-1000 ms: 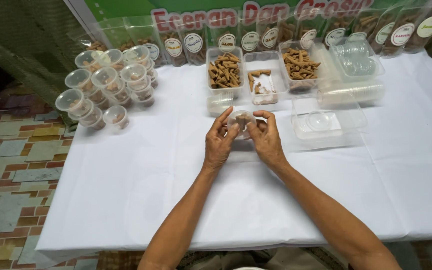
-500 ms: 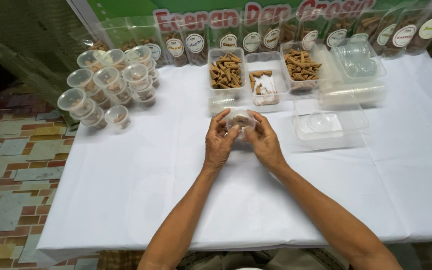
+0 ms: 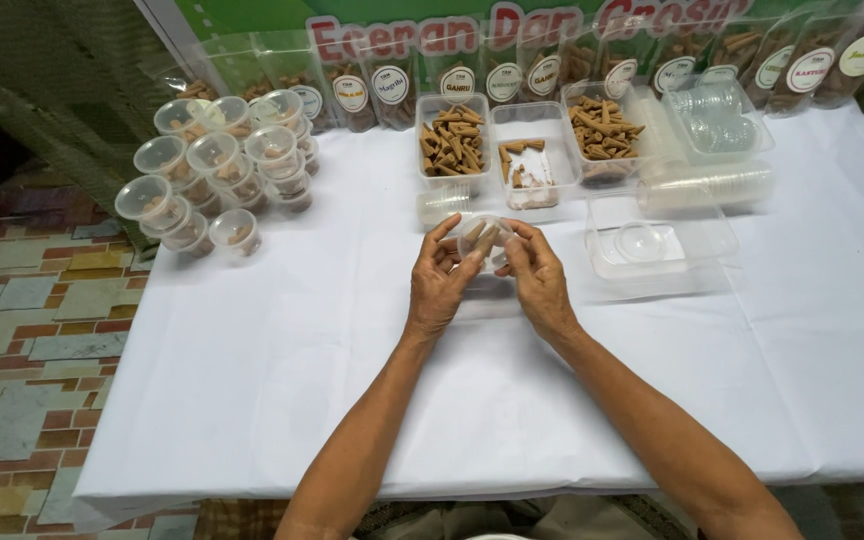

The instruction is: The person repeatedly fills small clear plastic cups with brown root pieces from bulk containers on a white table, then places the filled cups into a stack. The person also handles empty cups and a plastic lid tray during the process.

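No shift since: left hand and right hand clasped around small clear cup above white tablecloth.

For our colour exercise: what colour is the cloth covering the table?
Plain white tablecloth, seen clearly in the head view.

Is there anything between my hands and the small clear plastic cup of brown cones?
Nothing visible: the left hand and right hand both grip the small clear plastic cup of brown cones directly, above the white tablecloth.
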